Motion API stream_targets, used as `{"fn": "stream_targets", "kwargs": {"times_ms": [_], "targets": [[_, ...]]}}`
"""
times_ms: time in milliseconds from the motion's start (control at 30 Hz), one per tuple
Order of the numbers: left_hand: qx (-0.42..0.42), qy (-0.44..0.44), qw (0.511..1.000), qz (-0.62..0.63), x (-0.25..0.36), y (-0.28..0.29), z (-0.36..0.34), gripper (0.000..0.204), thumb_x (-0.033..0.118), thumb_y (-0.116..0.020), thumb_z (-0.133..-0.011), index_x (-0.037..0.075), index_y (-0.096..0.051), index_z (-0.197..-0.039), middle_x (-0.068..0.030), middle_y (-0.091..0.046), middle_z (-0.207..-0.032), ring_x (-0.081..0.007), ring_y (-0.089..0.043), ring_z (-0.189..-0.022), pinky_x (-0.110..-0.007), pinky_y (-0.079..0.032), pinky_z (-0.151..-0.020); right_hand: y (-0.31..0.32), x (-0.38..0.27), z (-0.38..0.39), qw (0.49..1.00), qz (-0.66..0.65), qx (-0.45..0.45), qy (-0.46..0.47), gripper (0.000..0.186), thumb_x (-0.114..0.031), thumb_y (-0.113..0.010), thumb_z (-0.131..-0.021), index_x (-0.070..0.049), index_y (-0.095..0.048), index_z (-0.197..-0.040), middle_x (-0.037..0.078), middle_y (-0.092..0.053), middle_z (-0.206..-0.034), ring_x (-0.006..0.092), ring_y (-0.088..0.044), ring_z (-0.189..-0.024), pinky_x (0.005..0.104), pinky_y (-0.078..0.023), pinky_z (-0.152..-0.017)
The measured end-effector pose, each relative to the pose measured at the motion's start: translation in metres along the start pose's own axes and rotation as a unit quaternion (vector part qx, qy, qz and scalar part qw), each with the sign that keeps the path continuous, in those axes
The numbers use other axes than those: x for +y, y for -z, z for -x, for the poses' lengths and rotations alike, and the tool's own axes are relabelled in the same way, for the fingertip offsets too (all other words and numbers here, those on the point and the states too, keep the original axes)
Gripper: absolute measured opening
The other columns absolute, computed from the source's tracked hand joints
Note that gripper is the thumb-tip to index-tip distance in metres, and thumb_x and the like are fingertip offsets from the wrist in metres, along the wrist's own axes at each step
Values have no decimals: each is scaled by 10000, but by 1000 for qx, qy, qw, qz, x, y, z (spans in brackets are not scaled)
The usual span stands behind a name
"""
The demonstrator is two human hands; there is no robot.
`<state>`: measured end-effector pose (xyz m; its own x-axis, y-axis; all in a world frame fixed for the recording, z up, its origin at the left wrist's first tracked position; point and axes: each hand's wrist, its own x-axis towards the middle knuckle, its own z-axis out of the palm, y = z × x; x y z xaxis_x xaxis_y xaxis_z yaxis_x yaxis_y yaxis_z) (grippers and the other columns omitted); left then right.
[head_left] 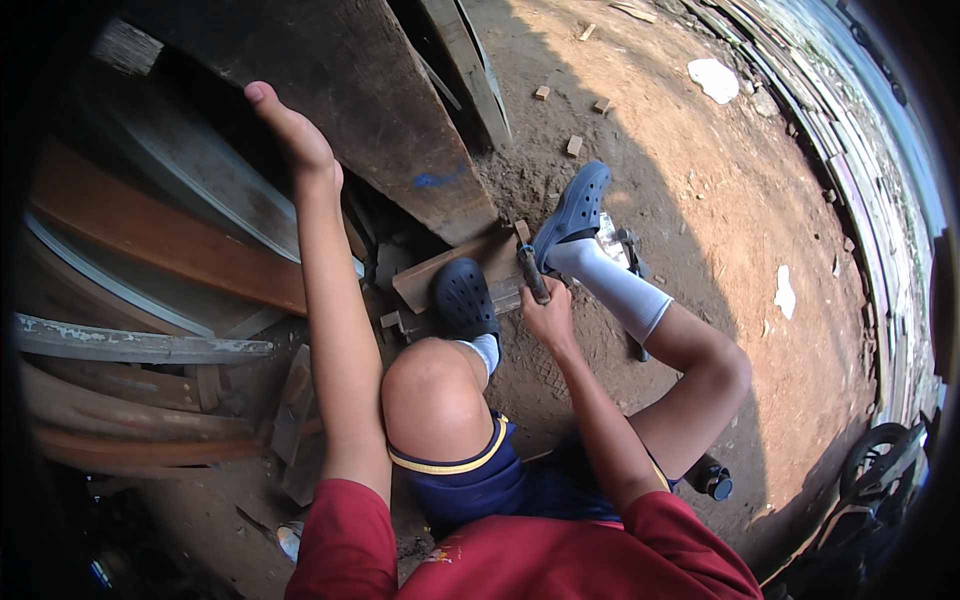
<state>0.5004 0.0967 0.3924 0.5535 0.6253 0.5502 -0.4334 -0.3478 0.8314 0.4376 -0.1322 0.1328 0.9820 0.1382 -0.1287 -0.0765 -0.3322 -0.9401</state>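
My right hand (pixel 549 315) is closed round the dark handle of a hand tool (pixel 532 272), held between my feet. The tool has a bluish band near its far end, and its working end is too small to make out. A small pale wood piece (pixel 522 231) shows at that end, beside a short wooden board (pixel 430 278) on the ground. My left foot in a dark blue clog (pixel 466 298) rests against this board. My left arm reaches forward, and my left hand (pixel 300 138) is at the edge of a large dark plank (pixel 370 110), one digit stretched out. Its other fingers are hidden.
Curved planks (pixel 170 235) are stacked at the left. Several small wood offcuts (pixel 574 146) lie on the dirt ahead. Dark metal objects (pixel 630 245) lie by my right sock. A black cylinder (pixel 714 480) is near my right thigh, and a motorbike (pixel 880 470) stands far right.
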Motion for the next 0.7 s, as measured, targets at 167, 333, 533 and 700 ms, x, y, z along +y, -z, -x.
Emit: {"fn": "stream_targets", "kwargs": {"times_ms": [167, 333, 533, 700], "targets": [[19, 5, 1000, -8, -1, -2, 0, 1033, 782, -259, -821, 14, -16, -1468, -163, -1, -1539, -280, -42, -1417, -385, -72, -1145, 4, 16, 2, 1000, -20, -9, -2, 241, -153, -593, -783, 43, -499, -681, 139, -434, -526, 189, -428, -501, 370, -393, -540], [6, -3, 1000, -12, -2, -1, 0, 1025, 775, -256, -827, 11, -17, -1467, -165, -4, -1538, -280, -45, -1417, -384, -76, -1145, -3, 26, 9, 1000, -18, -18, 11, 226, -150, -607, -789, 41, -515, -709, 119, -438, -535, 153, -412, -518, 353, -393, -541], [-1, -15, 1000, -12, -2, 0, -1, 1040, 785, -268, -817, 7, -28, -1465, -168, -25, -1536, -287, -70, -1413, -386, -91, -1143, -2, 30, 11, 999, -33, -24, 10, 227, -158, -616, -798, 35, -522, -724, 104, -416, -541, 148, -390, -532, 343, -382, -537], [1, -18, 1000, -6, -5, 1, -3, 1071, 804, -287, -795, 5, -43, -1464, -172, -51, -1532, -291, -86, -1411, -388, -102, -1142, 2, 30, 13, 999, -15, -30, 11, 281, -186, -624, -814, 15, -473, -689, 53, -376, -545, 120, -354, -544, 326, -350, -516]]}}
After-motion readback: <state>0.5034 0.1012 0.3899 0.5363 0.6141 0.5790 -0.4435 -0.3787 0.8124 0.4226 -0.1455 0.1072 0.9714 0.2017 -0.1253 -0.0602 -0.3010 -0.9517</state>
